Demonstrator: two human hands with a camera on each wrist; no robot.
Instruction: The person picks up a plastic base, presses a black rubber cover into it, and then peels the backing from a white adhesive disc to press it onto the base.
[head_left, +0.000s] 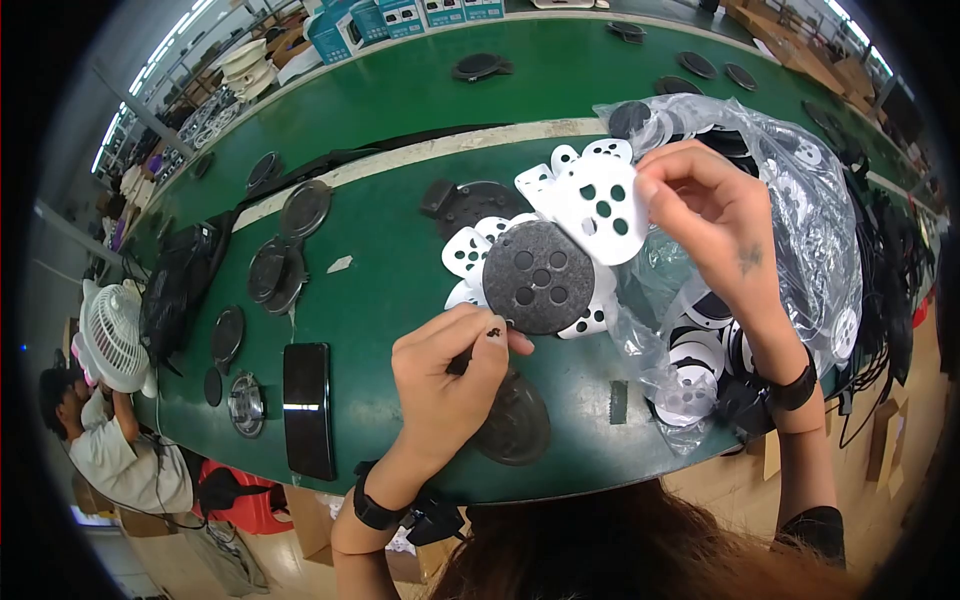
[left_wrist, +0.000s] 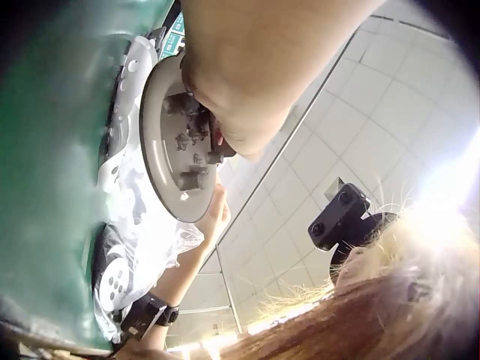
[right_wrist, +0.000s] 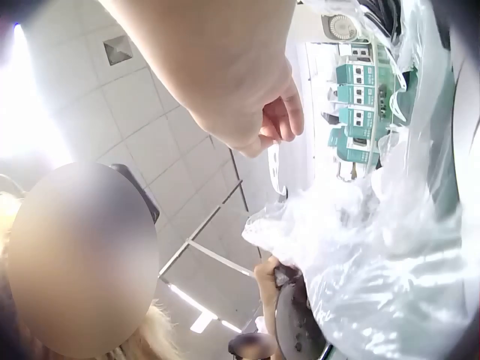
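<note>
Two hands work over a green table [head_left: 390, 300], one on a disc, the other on a white sheet.
The left hand [head_left: 450, 385] curls its fingers round the near edge of a dark grey round disc with holes [head_left: 540, 277], held mid-table over a heap of white perforated pieces [head_left: 468, 250]. The right hand [head_left: 715, 215], further right, pinches a white flat sheet with round holes [head_left: 598, 205], which overlaps the disc's far edge. A clear plastic bag [head_left: 800, 210] of similar pieces lies right, and a black phone [head_left: 307, 408] near left.
</note>
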